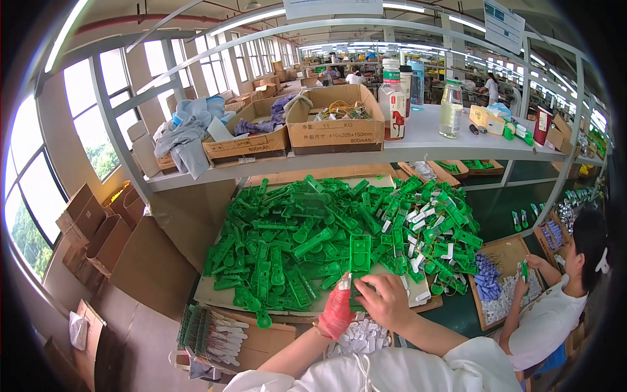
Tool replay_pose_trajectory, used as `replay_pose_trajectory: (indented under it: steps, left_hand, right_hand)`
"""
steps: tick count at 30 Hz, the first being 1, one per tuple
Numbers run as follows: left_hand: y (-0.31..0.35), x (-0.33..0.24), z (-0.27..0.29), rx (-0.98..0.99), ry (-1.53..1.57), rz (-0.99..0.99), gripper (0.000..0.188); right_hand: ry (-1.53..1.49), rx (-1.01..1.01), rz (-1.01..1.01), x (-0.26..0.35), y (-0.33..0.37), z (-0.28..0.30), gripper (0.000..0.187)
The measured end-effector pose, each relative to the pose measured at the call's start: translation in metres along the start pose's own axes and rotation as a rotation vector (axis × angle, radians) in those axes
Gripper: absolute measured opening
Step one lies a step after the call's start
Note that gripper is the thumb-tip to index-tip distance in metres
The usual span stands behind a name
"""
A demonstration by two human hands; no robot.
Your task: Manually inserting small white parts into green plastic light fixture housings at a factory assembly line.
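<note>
A long green plastic casing (360, 253) stands upright in front of me, its hollow side facing me. My left hand (336, 312), in a red covering with a pale wrap at the thumb, is closed on the casing's lower part. Against the same lower part, my right hand (386, 302) is bare, with bent fingers closed at it; whether a small part sits between those fingertips is hidden. Behind both hands spreads a heap of similar green casings (281, 238). Below them, partly covered by my arms, lies a box of small white plastic parts (360, 338).
Green casings with white parts and wires (434, 232) are heaped at right. At lower left, green circuit boards with white pieces (212, 333) lie on cardboard. A shelf (418, 151) carries cartons (336, 134) and bottles (450, 108). A co-worker (555, 307) sits at right beside a parts tray (506, 251).
</note>
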State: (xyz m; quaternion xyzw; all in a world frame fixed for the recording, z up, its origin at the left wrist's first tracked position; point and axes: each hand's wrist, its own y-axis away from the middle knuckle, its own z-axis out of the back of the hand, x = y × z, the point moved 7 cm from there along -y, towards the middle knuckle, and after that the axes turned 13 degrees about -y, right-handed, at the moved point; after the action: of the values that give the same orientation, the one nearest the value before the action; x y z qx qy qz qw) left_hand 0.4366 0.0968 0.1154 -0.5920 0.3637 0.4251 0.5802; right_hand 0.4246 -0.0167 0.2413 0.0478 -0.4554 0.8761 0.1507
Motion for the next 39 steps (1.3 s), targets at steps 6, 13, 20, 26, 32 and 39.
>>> replay_pose_trajectory:
  steps: [6, 13, 20, 26, 32, 39]
  left_hand:
    - [-0.001, -0.003, 0.003, -0.084, 0.287, 0.320, 0.050]
    - [-0.025, 0.014, 0.010, -0.022, 0.047, 0.102, 0.030]
    - [-0.020, -0.030, -0.028, 0.074, 0.706, 0.490, 0.057]
    - [-0.006, -0.015, -0.035, 0.102, 0.773, 0.466, 0.054]
    - [0.002, -0.007, -0.030, 0.115, 0.604, 0.259, 0.048]
    - [0.014, -0.023, -0.024, 0.145, 0.407, 0.342, 0.047]
  right_hand:
    - [0.031, -0.028, 0.061, 0.010, -0.009, -0.004, 0.032]
    - [-0.136, -0.135, -0.026, -0.010, -0.021, 0.002, 0.039]
    - [-0.256, -0.198, -0.107, -0.020, -0.008, 0.020, 0.033]
    - [-0.098, -0.186, -0.028, -0.001, 0.002, 0.029, 0.032]
    - [-0.074, -0.109, -0.022, 0.004, 0.009, 0.028, 0.032]
    - [-0.040, -0.035, 0.131, 0.018, 0.017, 0.029, 0.032]
